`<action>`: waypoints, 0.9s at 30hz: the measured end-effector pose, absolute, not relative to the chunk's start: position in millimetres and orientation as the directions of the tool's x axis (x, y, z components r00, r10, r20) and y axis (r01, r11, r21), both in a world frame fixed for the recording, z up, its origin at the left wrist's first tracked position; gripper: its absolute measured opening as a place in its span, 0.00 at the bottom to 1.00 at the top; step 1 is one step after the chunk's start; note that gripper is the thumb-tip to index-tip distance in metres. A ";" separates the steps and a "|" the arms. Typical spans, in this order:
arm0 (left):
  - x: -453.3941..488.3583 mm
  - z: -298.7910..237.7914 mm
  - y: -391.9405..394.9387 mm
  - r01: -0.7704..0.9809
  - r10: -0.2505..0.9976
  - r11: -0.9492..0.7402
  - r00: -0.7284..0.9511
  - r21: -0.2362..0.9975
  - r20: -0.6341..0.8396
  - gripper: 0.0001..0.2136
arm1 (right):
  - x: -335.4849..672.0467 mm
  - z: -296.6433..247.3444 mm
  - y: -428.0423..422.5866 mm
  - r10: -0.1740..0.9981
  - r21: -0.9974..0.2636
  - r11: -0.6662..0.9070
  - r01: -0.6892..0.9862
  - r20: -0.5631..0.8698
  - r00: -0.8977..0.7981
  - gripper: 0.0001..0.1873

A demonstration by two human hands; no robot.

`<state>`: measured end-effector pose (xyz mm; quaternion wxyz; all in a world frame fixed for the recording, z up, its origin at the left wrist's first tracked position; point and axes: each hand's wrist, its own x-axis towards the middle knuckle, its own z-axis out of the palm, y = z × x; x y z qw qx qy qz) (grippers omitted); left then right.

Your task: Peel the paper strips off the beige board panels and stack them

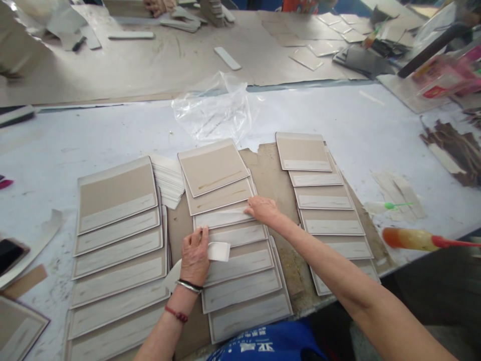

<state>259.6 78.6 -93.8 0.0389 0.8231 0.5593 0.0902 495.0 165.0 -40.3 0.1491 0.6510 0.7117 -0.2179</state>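
My right grip (263, 209) has its fingers bent down onto the right end of a white strip (221, 218) that lies along the lower edge of a tan card in the middle row (240, 263); the fingertips cover that end, so I cannot tell whether they pinch it or only press. My left grip (195, 256) lies over the same row, fingertips at the strip's left end, and a loose white piece (220, 251) pokes out beside the fingers. My palm is hidden, so I cannot tell whether that hand is clenched on the piece or merely rests over it. Each card in the row overlaps the next, leaving mostly a lower band of each in sight. The left row (116, 200) runs out at the bottom of the view, and my right forearm hides part of the right row (326, 200). Between the left and middle rows, a fanned stack of white strips (167, 181) is partly covered. Beyond the rows, a crumpled clear bag (218, 110) lies on the bench (319, 110), its print unreadable. The phone (11, 254) is cut off at the left edge, the red tip of the glue bottle (409, 239) at the right. Across from me, another person's hand (160, 6) is cropped by the top edge.
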 end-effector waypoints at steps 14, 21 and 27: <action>267.5 -88.4 80.3 0.943 0.957 -0.290 0.287 0.164 0.041 0.23 | 483.5 -32.2 145.4 0.949 0.052 -0.008 0.999 -0.313 0.024 0.12; 270.0 -92.8 80.1 0.953 0.960 -0.281 0.278 0.112 0.042 0.21 | 451.9 -32.7 123.9 0.916 -0.269 0.192 0.944 -0.297 -0.271 0.10; 269.8 -96.2 80.4 0.947 0.951 -0.309 0.304 0.092 0.065 0.21 | 459.5 -45.5 87.5 0.974 -0.178 0.170 0.969 -0.122 -0.193 0.14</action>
